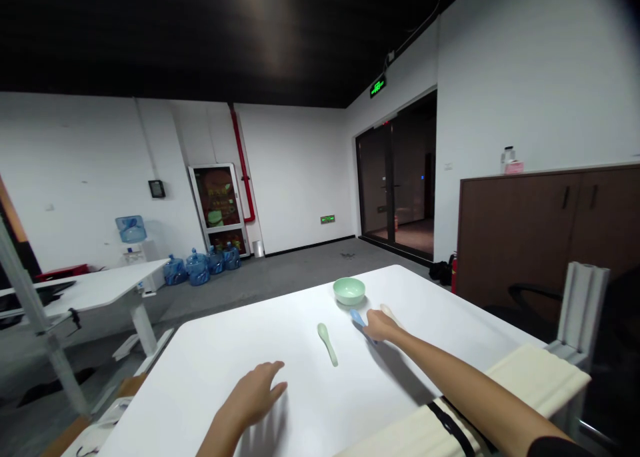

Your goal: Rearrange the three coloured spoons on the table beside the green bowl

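My right hand (383,326) reaches across the white table (305,404) with its fingers closed on a blue spoon (357,318). The bowl of that spoon shows left of my fingers, and part of its handle is hidden by them. Just beyond the hand lies a cream spoon (387,310), partly covered by it. A light green bowl (349,292) stands upright past the blue spoon. Between my two hands a light green spoon (327,344) rests on the tabletop. My left hand (257,394) hovers over the table's left part, fingers apart, holding nothing.
A cream padded strip (540,377) with a black strap runs along the near right edge. At the right rises a metal post (583,310), with a brown cabinet (525,230) behind. Another white table (105,284) and blue water bottles (199,267) are at left.
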